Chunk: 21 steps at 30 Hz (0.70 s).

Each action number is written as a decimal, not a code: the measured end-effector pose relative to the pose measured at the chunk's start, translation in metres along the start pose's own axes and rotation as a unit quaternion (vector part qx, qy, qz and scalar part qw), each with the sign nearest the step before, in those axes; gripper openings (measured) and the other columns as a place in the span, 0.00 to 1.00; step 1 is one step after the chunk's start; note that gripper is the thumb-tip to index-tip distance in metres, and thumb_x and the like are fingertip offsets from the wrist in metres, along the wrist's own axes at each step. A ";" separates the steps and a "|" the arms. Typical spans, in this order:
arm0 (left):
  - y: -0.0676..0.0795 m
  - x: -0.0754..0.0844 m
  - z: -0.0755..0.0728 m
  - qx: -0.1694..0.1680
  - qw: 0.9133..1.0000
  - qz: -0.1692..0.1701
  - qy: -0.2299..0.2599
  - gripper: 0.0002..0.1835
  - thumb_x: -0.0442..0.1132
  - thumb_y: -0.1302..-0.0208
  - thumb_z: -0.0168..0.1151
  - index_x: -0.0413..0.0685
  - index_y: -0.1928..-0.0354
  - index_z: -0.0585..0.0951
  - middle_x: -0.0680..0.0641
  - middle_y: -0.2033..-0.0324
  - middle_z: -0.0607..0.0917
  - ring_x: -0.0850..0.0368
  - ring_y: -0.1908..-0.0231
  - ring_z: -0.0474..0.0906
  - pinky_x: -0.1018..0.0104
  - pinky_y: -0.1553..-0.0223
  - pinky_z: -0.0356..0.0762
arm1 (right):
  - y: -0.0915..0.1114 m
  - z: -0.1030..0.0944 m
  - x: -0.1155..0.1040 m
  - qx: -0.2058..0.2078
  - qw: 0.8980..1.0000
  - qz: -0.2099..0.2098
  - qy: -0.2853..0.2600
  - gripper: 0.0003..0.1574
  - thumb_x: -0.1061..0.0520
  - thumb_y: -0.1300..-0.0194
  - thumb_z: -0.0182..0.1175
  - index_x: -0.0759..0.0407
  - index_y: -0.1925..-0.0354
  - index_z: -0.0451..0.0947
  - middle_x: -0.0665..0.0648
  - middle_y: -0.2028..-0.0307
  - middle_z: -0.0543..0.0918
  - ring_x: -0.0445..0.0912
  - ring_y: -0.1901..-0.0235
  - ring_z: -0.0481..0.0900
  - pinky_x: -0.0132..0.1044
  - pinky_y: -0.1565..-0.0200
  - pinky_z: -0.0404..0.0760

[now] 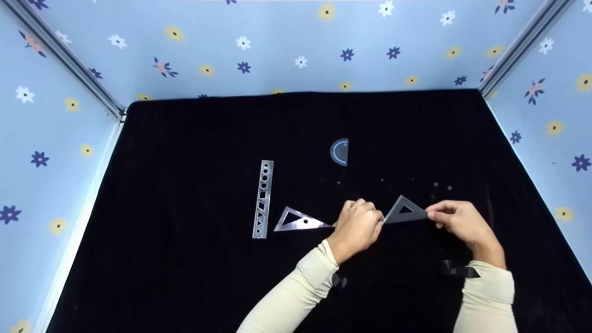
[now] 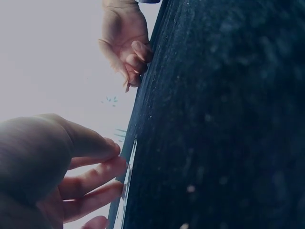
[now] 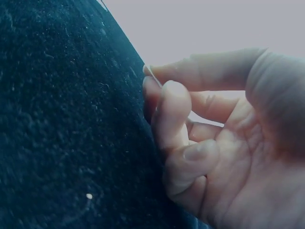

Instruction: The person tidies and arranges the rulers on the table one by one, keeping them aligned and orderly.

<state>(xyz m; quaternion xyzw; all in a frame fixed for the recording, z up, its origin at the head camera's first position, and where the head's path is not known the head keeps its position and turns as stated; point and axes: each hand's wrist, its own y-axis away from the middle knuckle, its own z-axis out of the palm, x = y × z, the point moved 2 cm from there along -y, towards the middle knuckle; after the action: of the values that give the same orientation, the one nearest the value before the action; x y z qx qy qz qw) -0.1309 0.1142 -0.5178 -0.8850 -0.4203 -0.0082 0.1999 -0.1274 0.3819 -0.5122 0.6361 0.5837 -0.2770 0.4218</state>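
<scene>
In the head view my right hand (image 1: 458, 219) pinches the right corner of a greyish set square (image 1: 400, 212) with a triangular cutout. Thumb and forefinger meet on a thin edge in the right wrist view. My left hand (image 1: 358, 226), knuckles up, is close to that set square's left corner. A clear set square (image 1: 319, 225) with a triangular opening and a round hole points its narrow tip at my left hand. In the left wrist view, fingertips (image 2: 116, 167) are right at a clear strip (image 2: 126, 191) on the black cloth; the palm hides part of it.
Left of the clear set square lies a transparent stencil ruler (image 1: 263, 199) with cutout shapes. A small protractor (image 1: 340, 152) lies farther back. Black cloth (image 1: 185, 185) covers the table, and flowered blue panels (image 1: 277, 46) stand around it.
</scene>
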 end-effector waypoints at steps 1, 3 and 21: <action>0.000 0.000 0.000 -0.007 1.000 -0.001 0.004 0.06 0.49 0.36 0.63 0.64 0.64 0.89 0.61 0.64 0.85 0.61 0.59 0.78 0.64 0.55 0.71 | 0.000 0.001 0.000 0.004 1.000 0.001 0.001 0.15 0.59 0.36 0.68 0.71 0.56 0.84 0.52 0.79 0.78 0.40 0.80 0.74 0.32 0.80 0.72; 0.000 0.001 0.000 -0.024 1.000 -0.006 0.012 0.07 0.49 0.35 0.63 0.64 0.63 0.89 0.61 0.64 0.85 0.61 0.57 0.77 0.63 0.54 0.71 | -0.001 0.002 -0.002 0.009 1.000 -0.004 0.010 0.14 0.60 0.36 0.68 0.71 0.57 0.84 0.52 0.79 0.79 0.40 0.79 0.74 0.32 0.80 0.72; -0.004 -0.001 0.007 -0.062 0.995 -0.034 0.071 0.06 0.51 0.39 0.68 0.65 0.61 0.88 0.61 0.61 0.83 0.60 0.53 0.75 0.59 0.47 0.67 | -0.004 0.003 -0.001 0.018 1.000 0.002 0.013 0.13 0.65 0.34 0.64 0.76 0.55 0.82 0.57 0.76 0.81 0.41 0.78 0.77 0.34 0.78 0.77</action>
<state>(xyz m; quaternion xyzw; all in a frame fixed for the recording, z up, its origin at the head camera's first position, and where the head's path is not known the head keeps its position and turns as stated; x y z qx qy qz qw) -0.1353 0.1181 -0.5236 -0.8780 -0.4339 -0.1035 0.1738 -0.1314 0.3787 -0.5141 0.6484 0.5828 -0.2785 0.4029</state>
